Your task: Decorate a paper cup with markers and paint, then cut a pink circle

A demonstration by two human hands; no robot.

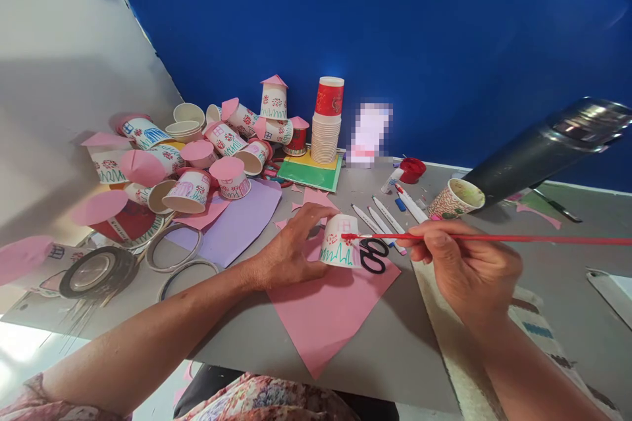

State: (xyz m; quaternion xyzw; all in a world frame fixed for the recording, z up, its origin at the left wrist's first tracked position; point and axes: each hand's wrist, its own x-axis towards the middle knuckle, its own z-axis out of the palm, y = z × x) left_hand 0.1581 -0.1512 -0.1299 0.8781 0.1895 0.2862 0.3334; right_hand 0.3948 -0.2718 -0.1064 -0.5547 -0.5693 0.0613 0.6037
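My left hand (291, 250) holds a white paper cup (338, 253), upside down, over a pink paper sheet (320, 316). The cup shows a pink window drawing, red dots and a green grass line. My right hand (459, 263) grips a long thin red paintbrush (543, 239), whose red tip touches or nearly touches the cup's side. Black-handled scissors (374, 255) lie just right of the cup, their blades hidden.
Decorated cups (187, 191) with pink paper tops are heaped at the left, beside tape rolls (93, 271). Behind stands a cup stack (326, 135). Markers (380, 217), a patterned cup (457, 197) and a large dark cylinder (533, 151) are at the right.
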